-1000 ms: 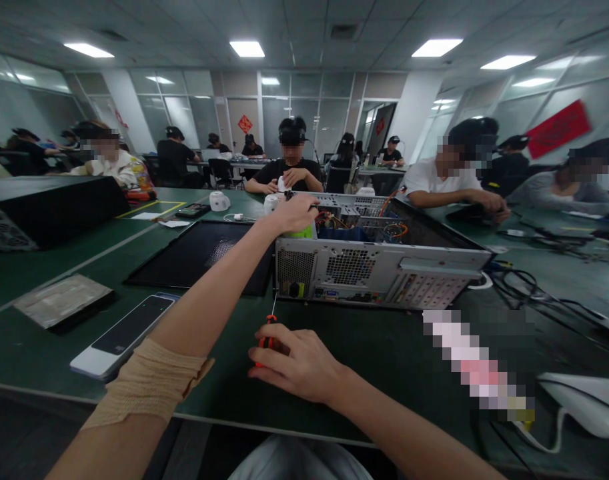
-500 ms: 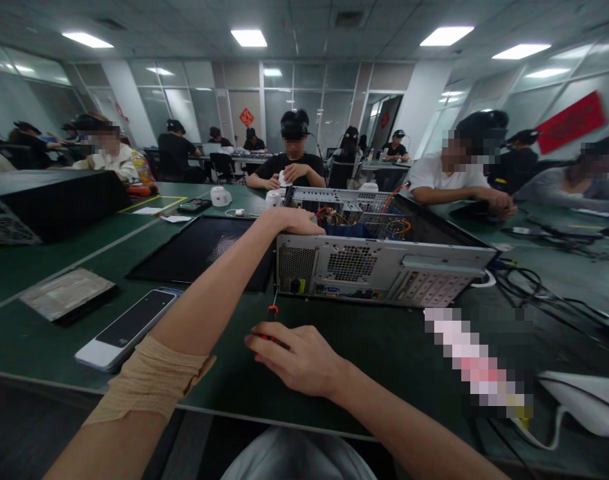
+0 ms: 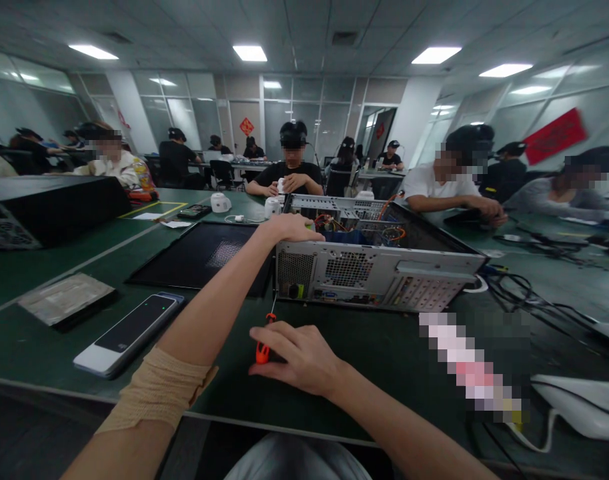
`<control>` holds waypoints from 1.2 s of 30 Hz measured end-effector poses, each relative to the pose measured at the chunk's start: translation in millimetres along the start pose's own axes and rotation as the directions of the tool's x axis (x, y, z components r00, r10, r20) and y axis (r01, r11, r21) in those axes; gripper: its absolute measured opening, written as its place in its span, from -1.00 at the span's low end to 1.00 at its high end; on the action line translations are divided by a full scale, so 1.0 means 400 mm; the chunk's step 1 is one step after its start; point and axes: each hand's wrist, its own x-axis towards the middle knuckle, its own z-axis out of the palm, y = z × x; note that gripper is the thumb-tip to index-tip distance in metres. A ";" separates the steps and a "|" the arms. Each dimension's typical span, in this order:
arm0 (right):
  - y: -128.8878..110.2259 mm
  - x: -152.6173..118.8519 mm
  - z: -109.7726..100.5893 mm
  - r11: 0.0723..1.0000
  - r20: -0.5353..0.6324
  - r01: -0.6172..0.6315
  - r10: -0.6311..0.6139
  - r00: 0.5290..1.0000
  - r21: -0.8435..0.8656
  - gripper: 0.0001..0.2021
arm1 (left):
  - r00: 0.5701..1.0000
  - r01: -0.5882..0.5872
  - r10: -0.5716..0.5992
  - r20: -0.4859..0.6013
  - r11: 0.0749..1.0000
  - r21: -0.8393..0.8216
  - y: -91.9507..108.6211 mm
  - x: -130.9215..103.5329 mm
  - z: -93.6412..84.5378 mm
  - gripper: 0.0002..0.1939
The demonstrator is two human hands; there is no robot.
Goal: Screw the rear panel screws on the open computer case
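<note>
An opened computer case (image 3: pixel 429 257) lies on its side, its rear panel with vents and slot covers facing me. My left hand (image 3: pixel 294 229) grips the top of its near left corner, some fingers hidden inside. In my right hand (image 3: pixel 304 360) is a screwdriver (image 3: pixel 263 351) with a red and black handle, held between thumb and fingers. Its thin shaft points up and away to the lower left corner of the rear panel. Whether the tip touches a screw there is too small to tell. Wires and a blue part show inside the case.
A black side panel (image 3: pixel 199 257) lies left of the case. Nearer are a hard drive (image 3: pixel 67 297) and a white and black device (image 3: pixel 129 333). Another computer case (image 3: pixel 59 207) stands far left. Black cables (image 3: pixel 529 293) and a white object (image 3: pixel 579 403) are at right. Several people sit around.
My right fingers have loosened and shifted on the screwdriver, so more of its red handle shows. My left hand stays on the case. The view has tilted slightly.
</note>
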 end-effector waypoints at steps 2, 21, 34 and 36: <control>0.001 0.002 -0.002 0.999 -0.034 -0.026 0.027 0.999 0.031 -0.56 | 1.000 0.026 -0.026 0.000 1.000 -0.006 0.006 -0.006 0.000 -0.08; -0.023 0.007 0.001 0.996 0.309 0.002 -0.030 0.951 0.093 -0.80 | 1.000 0.008 -0.008 -0.010 1.000 -0.014 0.004 -0.007 0.003 -0.18; -0.008 -0.009 0.020 0.984 0.239 -0.122 0.088 0.967 0.129 -0.63 | 1.000 -0.008 0.007 -0.004 0.999 -0.037 0.003 -0.006 0.004 -0.14; -0.005 -0.009 0.023 0.974 0.212 -0.173 0.139 0.967 0.149 -0.56 | 1.000 -0.013 0.013 -0.009 0.999 -0.040 0.002 -0.004 0.005 -0.13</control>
